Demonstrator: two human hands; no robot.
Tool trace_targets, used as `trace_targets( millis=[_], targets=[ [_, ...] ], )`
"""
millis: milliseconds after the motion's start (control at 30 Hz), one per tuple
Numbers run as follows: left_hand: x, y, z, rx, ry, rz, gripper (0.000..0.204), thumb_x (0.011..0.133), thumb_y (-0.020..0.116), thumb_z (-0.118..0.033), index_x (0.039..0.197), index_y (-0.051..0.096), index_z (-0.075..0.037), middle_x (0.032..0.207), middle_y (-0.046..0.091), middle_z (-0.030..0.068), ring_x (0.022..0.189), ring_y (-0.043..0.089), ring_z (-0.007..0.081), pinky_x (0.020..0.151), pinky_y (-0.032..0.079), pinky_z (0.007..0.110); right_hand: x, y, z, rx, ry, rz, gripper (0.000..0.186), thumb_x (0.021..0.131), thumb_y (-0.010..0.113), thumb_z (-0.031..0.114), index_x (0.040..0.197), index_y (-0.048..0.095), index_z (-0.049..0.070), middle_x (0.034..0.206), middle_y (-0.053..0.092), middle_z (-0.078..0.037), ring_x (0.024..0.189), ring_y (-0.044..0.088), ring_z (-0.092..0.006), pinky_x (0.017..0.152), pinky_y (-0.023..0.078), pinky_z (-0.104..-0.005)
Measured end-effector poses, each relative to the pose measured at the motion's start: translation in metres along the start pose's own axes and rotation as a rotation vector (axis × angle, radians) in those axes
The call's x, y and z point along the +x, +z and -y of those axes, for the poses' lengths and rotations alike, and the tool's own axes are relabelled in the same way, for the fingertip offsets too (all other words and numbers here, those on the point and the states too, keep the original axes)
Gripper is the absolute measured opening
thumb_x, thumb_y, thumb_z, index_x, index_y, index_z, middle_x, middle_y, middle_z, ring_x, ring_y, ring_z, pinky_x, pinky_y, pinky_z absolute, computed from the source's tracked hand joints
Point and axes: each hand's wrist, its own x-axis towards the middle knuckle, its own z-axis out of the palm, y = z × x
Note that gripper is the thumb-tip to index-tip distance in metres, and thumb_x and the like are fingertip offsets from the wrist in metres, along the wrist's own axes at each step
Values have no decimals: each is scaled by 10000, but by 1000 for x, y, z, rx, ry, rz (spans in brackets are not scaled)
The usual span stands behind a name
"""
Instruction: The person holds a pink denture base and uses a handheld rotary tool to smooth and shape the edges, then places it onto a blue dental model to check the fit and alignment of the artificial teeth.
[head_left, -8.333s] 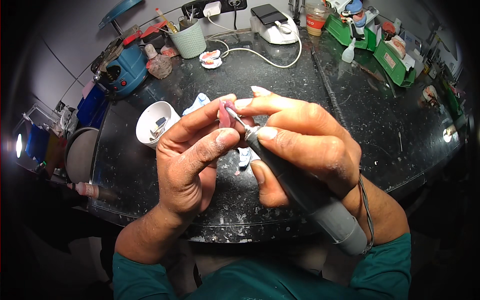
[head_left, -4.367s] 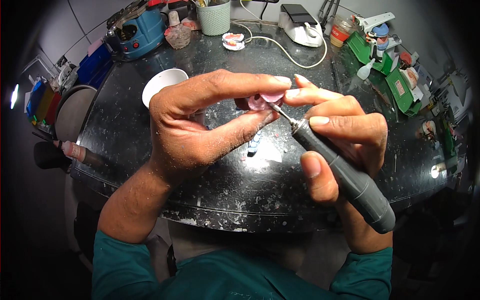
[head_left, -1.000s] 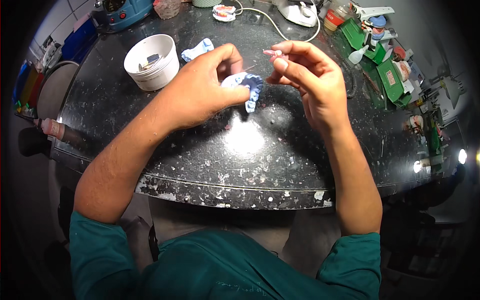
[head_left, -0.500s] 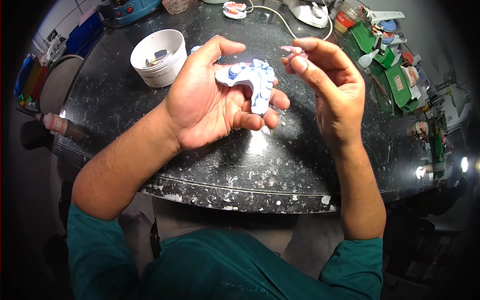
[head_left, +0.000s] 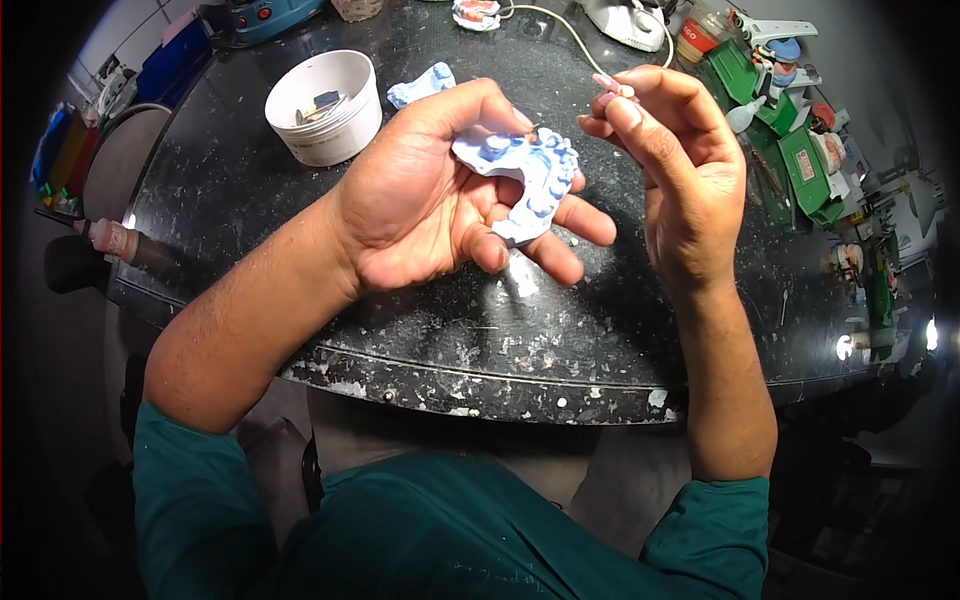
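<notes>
My left hand point(head_left: 420, 210) is turned palm up, holding a pale blue dental arch cast point(head_left: 540, 185) with its teeth facing upward and its fingers curled beneath it. My right hand point(head_left: 690, 180) is raised just to the right of and above the cast, pinching a small pink piece point(head_left: 609, 84) with a whitish bit on it between thumb and forefinger, clear of the cast. Behind the left hand lies another pale blue cast point(head_left: 420, 86), beside a white tub point(head_left: 322, 140) holding small metal items.
The black worktop point(head_left: 500, 350) has a worn front edge. At the back are a blue machine point(head_left: 260, 20), a small tooth model point(head_left: 475, 14), a white device with cable point(head_left: 620, 25) and a cup point(head_left: 697, 40). Green trays point(head_left: 805, 170) line the right side; a pink bottle point(head_left: 113, 240) stands left.
The grey handpiece has left my right hand, which now holds the pink piece formerly in my left. My left hand took hold of the blue cast and turned palm up, shifting slightly right.
</notes>
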Motion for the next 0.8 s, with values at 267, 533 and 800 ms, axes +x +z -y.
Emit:
trace_targets(
  millis=[267,533,800],
  targets=[
    [1,9,6,199,124,-248,476,995,388,-314,1149,548,107,1020,651,319,744,718,381,463,612,262,0,-4,0,-30,-3,9,245,884,705,29,1111,631,-25,1034,691,-110,914,668,-162,855,542,-296],
    [1,-5,8,244,166,-149,424,1016,390,-315,1108,536,73,903,632,218,648,700,292,395,566,205,-1,-4,-1,-76,3,10,240,888,701,32,1115,656,-28,1057,697,-106,915,668,-151,848,543,-288],
    [1,-1,9,296,186,-181,442,1026,385,-340,1114,519,72,899,624,214,617,697,261,346,519,174,0,-5,-1,-85,20,38,255,894,697,38,1135,651,-31,1061,702,-119,940,675,-166,867,545,-294]
  ],
)
